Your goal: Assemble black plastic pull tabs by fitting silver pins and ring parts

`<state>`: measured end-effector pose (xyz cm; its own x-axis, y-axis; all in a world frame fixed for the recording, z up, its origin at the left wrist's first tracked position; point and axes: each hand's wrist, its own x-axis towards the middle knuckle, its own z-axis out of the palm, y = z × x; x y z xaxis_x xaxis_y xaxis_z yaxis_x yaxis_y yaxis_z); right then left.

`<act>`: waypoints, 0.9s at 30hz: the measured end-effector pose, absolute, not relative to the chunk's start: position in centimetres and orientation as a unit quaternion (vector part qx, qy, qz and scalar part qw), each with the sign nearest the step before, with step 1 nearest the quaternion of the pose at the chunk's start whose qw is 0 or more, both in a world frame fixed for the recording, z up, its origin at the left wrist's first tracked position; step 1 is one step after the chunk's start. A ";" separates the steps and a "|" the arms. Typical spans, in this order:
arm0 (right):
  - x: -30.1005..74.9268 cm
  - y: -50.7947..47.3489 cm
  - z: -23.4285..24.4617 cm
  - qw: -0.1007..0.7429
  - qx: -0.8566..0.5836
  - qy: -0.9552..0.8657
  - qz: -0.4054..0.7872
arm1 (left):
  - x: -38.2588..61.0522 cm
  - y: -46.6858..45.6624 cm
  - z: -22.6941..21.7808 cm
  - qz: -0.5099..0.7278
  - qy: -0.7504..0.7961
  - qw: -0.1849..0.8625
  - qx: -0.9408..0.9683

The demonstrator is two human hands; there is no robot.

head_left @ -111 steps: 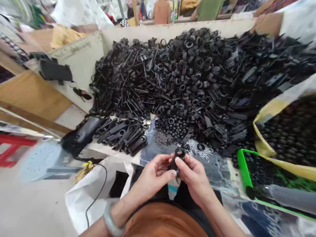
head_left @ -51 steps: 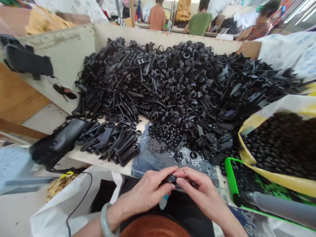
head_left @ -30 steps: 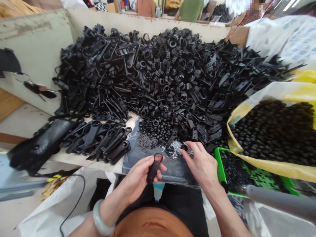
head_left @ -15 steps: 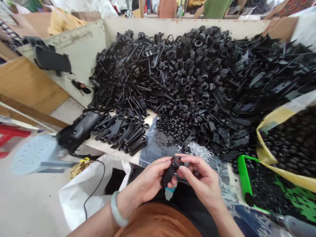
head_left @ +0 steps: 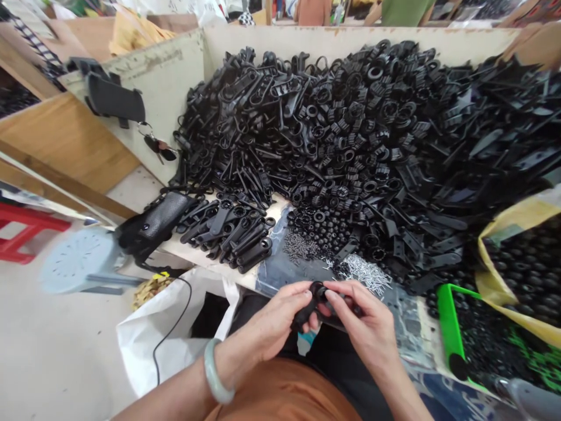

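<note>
Close above my lap, my left hand (head_left: 277,313) is closed around a black plastic part (head_left: 303,317) with a ring-shaped end (head_left: 318,289). The thumb and fingertips of my right hand (head_left: 368,321) pinch at that ring end. Another dark piece (head_left: 350,305) shows by the curled fingers of my right hand, though its shape is mostly hidden. Just beyond my hands lie a heap of small silver pins (head_left: 366,273), tiny grey pieces (head_left: 300,245) and round black beads (head_left: 335,231).
A large heap of black plastic parts (head_left: 315,117) fills the white-walled bin. Stacked black handles (head_left: 232,231) and a black mesh pouch (head_left: 160,222) lie left. At right stand a green tray (head_left: 449,327) and a yellow-edged bag (head_left: 495,275) of black balls. Keys (head_left: 160,149) hang left.
The head view has swung slightly left, so the scene sits further right. My hands stay together on the black part; its ring end has turned and its hole shows less.
</note>
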<state>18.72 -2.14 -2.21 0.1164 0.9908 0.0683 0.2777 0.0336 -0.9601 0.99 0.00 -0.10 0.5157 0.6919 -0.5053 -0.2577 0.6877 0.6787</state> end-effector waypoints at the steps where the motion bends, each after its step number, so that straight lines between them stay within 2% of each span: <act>1: 18.8 -2.0 -2.2 0.471 -0.581 -0.547 0.376 | 0.9 0.0 -0.2 0.288 0.395 0.829 0.274; 10: 19.3 -1.9 -2.7 0.489 -0.534 -0.592 0.354 | 1.1 0.1 -0.3 0.276 0.420 0.822 0.269; 27: 21.3 -1.7 -1.8 0.368 -0.422 -0.784 0.269 | 0.4 0.1 0.2 0.194 0.423 0.803 0.372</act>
<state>21.33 -1.73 -1.76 -0.3734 0.8590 0.3503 0.4625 0.4997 -0.7324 0.45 0.15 0.20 0.5665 0.6262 -0.5357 0.0031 0.6484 0.7613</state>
